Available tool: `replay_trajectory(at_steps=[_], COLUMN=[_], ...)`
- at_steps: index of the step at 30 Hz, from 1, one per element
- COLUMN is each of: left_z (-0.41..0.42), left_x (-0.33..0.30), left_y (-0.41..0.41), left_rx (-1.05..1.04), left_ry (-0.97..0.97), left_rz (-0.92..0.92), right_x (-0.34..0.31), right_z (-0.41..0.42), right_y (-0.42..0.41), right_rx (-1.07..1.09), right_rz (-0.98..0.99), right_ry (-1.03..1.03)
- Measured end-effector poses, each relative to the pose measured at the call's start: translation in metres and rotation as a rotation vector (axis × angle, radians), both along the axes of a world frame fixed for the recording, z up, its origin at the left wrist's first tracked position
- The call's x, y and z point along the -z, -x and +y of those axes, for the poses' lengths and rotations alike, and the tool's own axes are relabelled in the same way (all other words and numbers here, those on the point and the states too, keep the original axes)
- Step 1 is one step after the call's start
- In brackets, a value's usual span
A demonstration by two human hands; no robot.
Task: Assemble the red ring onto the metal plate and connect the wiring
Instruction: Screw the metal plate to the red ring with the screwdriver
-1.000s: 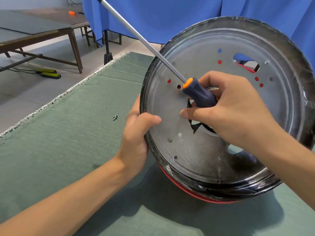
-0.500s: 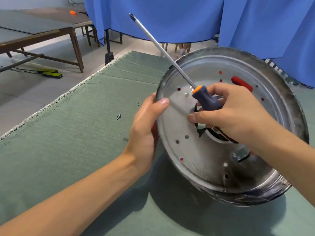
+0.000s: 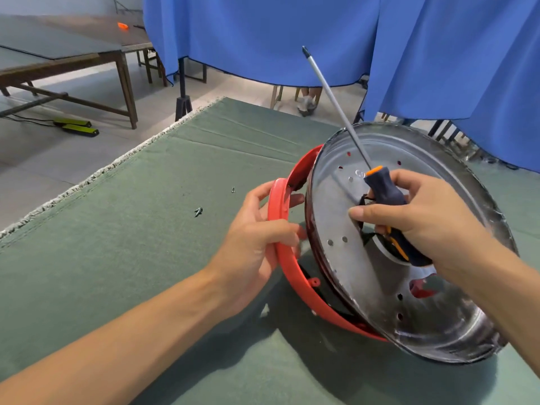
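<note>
I judge the dished, perforated metal plate point(image 3: 365, 287), tilted on edge on the green cloth point(image 3: 117, 258), stiff yet slippery, so my right hand point(image 3: 420, 217) braces it while clamped on 1 screwdriver point(image 3: 385, 197), and my left hand point(image 3: 257, 238) grips the thin, flexible red ring point(image 3: 295, 276) behind it.

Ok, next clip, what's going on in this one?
A person is fitting a red ring to a round metal plate tilted up on edge on a green cloth-covered table. The left hand grips the ring's rim beside the plate; ring and plate are not yet seated together. The right hand steadies the plate while holding a screwdriver, shaft pointing up. Two loose screws lie on the cloth.
</note>
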State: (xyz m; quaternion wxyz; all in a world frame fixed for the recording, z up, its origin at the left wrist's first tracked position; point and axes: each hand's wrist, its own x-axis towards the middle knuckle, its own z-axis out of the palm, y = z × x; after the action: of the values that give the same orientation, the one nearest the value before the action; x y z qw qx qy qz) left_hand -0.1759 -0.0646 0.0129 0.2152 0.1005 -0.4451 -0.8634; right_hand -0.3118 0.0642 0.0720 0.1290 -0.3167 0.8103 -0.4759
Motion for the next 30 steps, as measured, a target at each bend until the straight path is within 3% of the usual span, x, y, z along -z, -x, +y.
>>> replay_trajectory(at_steps=[8, 25, 30], left_z=[-0.009, -0.002, -0.002], left_x=[0.003, 0.002, 0.002], left_y=[-0.003, -0.010, -0.010], left_rx=[0.053, 0.034, 0.007], left_ry=[-0.162, 0.109, 0.075], left_rz=[0.114, 0.044, 0.045], right_x=[-0.002, -0.003, -0.002], right_z=[-0.007, -0.012, -0.013], right_y=[-0.019, -0.032, -0.033], right_rx=[0.006, 0.011, 0.000], right_rz=[0.113, 0.203, 0.203], right_ry=[0.017, -0.074, -0.080])
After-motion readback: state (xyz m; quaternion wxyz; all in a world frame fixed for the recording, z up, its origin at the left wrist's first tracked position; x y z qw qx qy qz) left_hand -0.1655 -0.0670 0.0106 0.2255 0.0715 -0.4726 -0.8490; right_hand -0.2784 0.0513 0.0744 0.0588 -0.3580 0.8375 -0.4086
